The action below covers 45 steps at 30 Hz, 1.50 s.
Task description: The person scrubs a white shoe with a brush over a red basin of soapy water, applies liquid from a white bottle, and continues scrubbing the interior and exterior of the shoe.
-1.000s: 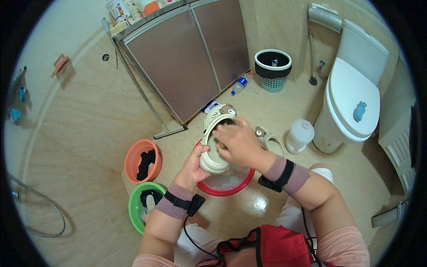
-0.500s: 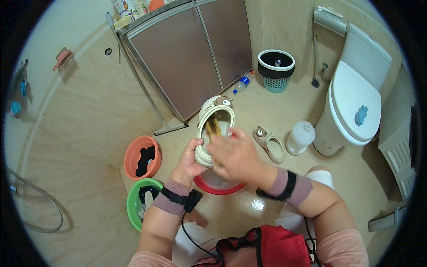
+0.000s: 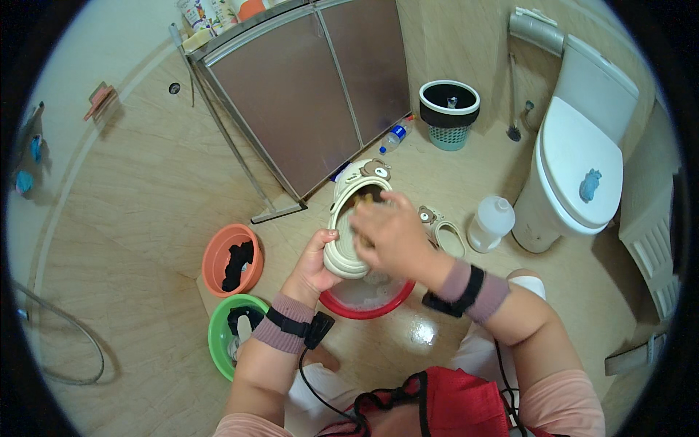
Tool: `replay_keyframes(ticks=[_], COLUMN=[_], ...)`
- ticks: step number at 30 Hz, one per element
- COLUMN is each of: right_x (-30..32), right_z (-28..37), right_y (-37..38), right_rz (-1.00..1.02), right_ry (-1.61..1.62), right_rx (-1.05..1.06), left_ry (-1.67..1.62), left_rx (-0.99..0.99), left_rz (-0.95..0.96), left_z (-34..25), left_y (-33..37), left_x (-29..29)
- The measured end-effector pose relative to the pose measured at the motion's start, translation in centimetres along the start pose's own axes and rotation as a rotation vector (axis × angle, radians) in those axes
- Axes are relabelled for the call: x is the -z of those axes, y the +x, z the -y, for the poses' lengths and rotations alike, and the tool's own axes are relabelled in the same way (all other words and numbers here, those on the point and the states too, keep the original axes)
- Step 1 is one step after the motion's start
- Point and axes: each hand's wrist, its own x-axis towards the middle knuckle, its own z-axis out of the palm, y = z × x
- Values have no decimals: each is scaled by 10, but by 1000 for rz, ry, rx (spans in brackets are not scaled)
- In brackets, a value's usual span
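A cream clog (image 3: 346, 266) with a brown bear ornament at its toe is tilted up above a red basin (image 3: 378, 313) of cloudy, sudsy water. My left hand (image 3: 317, 261) grips the clog's left side near the heel, thumb over the rim. Over the clog's opening, my right hand (image 3: 393, 231) is closed and smeared by motion. It holds a small yellow-brown brush (image 3: 366, 198) against the inside, mostly hidden by the fingers. The matching clog (image 3: 439, 234) lies on the floor beyond my right hand, partly covered by it.
An orange basin (image 3: 209, 271) with black cloth and a green basin (image 3: 216, 342) with dark and white items stand at left. A translucent jug (image 3: 491, 226), toilet (image 3: 582, 160), waste bin (image 3: 449, 135), plastic bottle (image 3: 395, 137) and floor squeegee (image 3: 280, 212) surround the work spot.
The clog has shifted slightly right and tilted, and my right hand has moved a little up and right with the brush. More of the red basin shows; the second clog is more covered.
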Motion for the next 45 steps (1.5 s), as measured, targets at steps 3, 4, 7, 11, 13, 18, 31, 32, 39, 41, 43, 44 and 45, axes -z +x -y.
replay_keyframes(ticks=[3,4,7,11,13,18,31,32,39,41,43,44,45], right_x=[20,22,-7,5,22,1,-8,-8,-9,-9,4,11,3], right_z=[41,45,-13,7,45,-7,-8,14,-16,-6,31,37,26], right_y=[-8,-10,-10,-3,-5,-4,-8,-10,-5,-5,-4,-8,-10], right_rz=[-37,-71,-139,-28,-31,-87,-51,-107,-52,-12,-37,-62,-101], right_ry=[136,205,-13,-14,163,-34,-64,-1,-24,-5,107,186,118], right_rx=[77,99,41,30,109,-40,71,141,17,15,93,142,131], left_ry=[-25,-19,2,-1,-13,76,74,-16,32,27,17,11,-18], left_rx=[-59,-66,-13,-34,-62,-32,-42,-50,-24,-22,-70,-83,-52], left_rz=[5,42,8,-2,-23,-18,-60,-79,-17,-4,-19,-7,-43], left_z=[-9,-10,3,0,-6,1,-2,-4,3,1,-8,-10,-11], left_y=[-2,-2,4,2,-2,4,6,2,10,3,-5,-2,1], left_x=[14,19,-15,-4,23,-8,3,7,-1,0,17,13,9])
